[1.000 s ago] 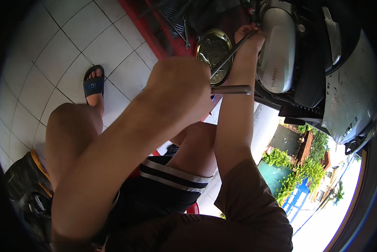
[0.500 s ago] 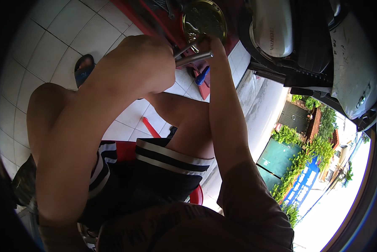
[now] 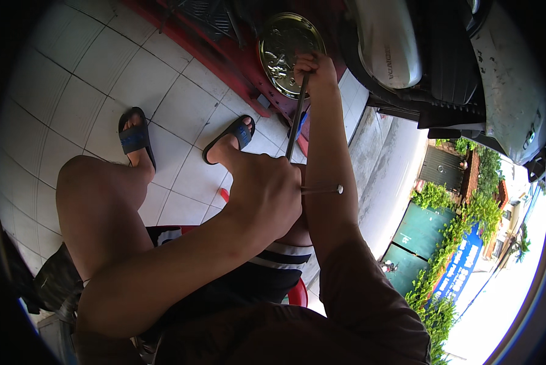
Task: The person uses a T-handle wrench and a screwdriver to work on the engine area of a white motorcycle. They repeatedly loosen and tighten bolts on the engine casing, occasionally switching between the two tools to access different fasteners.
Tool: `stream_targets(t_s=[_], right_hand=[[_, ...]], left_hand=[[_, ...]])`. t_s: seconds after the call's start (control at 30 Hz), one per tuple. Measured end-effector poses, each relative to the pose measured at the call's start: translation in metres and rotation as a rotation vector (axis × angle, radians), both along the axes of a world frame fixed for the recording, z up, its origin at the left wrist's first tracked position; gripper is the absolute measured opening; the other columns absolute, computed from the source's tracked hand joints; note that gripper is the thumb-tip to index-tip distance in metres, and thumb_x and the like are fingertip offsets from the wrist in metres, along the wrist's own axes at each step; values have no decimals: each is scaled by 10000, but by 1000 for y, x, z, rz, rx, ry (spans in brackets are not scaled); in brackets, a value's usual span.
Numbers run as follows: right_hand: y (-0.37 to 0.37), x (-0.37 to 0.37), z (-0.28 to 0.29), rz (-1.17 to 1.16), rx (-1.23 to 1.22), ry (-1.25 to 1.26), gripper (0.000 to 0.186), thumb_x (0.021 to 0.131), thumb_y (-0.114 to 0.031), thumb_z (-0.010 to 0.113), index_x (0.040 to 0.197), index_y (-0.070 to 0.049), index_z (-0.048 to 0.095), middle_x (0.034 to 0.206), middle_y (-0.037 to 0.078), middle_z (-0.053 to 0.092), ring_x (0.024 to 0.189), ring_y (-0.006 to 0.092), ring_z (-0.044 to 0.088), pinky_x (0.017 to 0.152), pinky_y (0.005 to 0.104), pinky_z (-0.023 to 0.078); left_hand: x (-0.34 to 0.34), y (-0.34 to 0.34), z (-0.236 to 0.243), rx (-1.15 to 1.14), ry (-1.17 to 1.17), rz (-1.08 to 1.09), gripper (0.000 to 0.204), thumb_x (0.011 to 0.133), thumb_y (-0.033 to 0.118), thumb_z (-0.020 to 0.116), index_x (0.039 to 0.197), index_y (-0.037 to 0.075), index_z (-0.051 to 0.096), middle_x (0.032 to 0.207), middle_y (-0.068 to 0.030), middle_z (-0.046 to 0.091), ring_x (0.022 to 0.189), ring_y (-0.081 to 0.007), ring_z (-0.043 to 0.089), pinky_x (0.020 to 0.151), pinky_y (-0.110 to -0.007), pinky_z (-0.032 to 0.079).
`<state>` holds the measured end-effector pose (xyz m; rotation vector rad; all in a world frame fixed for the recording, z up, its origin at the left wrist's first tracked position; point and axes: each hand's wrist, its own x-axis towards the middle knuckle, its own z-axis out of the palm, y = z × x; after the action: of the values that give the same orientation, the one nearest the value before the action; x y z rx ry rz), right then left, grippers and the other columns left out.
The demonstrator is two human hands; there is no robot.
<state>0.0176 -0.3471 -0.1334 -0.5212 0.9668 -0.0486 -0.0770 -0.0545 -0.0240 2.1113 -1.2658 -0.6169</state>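
Note:
My left hand (image 3: pixel 264 198) is closed around the crossbar of a long metal T-handle tool (image 3: pixel 296 121), with one end of the bar sticking out to the right over my right forearm. My right hand (image 3: pixel 315 73) has its fingers curled around the tool's far end, in front of a shiny round metal tray (image 3: pixel 262 58) with small metal pieces in it. The tray lies on a red metal platform (image 3: pixel 239 85). Just right of my right hand is the motor scooter's silver engine cover (image 3: pixel 388 45). A blue tool (image 3: pixel 304 118) is partly hidden behind my right forearm.
Dark tools (image 3: pixel 197 18) lie on the platform's upper part. My sandalled feet (image 3: pixel 133 137) stand on white floor tiles (image 3: pixel 78 97). A red stool (image 3: pixel 298 295) is under me. At the right are scooter body panels (image 3: pixel 507 91) and an open street (image 3: pixel 388 164) with plants and gates.
My right hand has left the engine and come leftward to the tray with the tool. My left hand, still gripping the crossbar, has come down toward my body since half a second ago.

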Motion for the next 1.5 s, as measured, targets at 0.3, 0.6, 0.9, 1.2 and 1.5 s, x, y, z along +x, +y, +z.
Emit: stream_targets(t_s=[0.3, 0.6, 0.9, 1.2, 1.5], right_hand=[[15, 16, 53, 32, -253, -453, 262, 1002, -185, 354, 1117, -15, 517, 754, 45, 478, 529, 88, 345, 517, 226, 309], [2, 27, 53, -51, -276, -508, 186, 1009, -134, 338, 967, -4, 463, 703, 31, 412, 502, 81, 315, 485, 223, 281], [-5, 29, 56, -34, -251, -527, 146, 990, -84, 345, 1022, -11, 468, 697, 52, 430, 493, 89, 302, 467, 229, 275], [-4, 18, 60, 47, -241, -422, 255, 1012, -153, 367, 1129, 38, 490, 771, 89, 483, 552, 113, 365, 509, 244, 327], [54, -52, 83, 544, -594, -117, 341, 987, -300, 482, 1070, 7, 605, 944, 108, 637, 781, 188, 604, 753, 313, 501]], left_hand=[[19, -17, -27, -34, 64, 170, 117, 742, 77, 620, 660, 9, 669, 650, -186, 634, 657, -319, 674, 609, -391, 544], [38, -33, -32, -148, 43, 244, 214, 851, 159, 598, 730, -3, 669, 677, -185, 634, 653, -347, 660, 637, -426, 536], [42, -35, -30, -256, 238, 320, 392, 909, 290, 585, 677, -24, 620, 650, -243, 594, 693, -392, 623, 670, -456, 504], [46, -39, -30, -231, 386, 318, 474, 931, 335, 556, 661, -54, 580, 660, -275, 578, 723, -427, 586, 691, -493, 457], [50, -40, -26, -160, 526, 273, 502, 959, 395, 516, 767, -64, 581, 674, -222, 616, 587, -326, 597, 655, -437, 488]])
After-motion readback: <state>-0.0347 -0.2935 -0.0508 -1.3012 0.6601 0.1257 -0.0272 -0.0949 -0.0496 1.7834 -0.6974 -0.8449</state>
